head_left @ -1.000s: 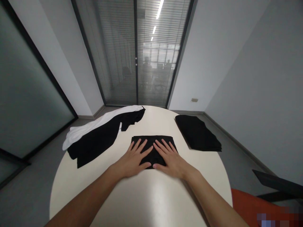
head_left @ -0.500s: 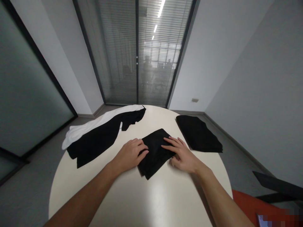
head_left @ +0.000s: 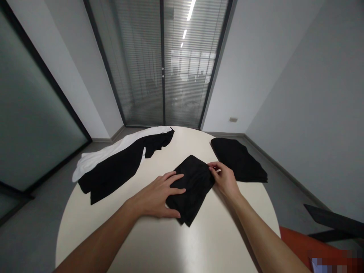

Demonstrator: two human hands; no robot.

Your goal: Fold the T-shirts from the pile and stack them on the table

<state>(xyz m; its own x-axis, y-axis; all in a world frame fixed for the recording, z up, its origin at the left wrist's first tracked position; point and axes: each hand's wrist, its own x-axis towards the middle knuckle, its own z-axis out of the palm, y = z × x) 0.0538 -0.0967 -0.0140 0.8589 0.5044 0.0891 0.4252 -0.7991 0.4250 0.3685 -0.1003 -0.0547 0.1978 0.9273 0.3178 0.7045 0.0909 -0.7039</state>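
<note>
Gripping one folded black cloth [head_left: 193,185], two hands

Pixel-blurred patch [head_left: 337,264] at lower right corner.

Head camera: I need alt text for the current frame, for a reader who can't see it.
Two bare hands work a folded black garment on a round white table: the left hand lies flat on it, the right hand pinches its right edge. A folded black stack lies far right; unfolded black clothes and white clothes lie far left.
</note>
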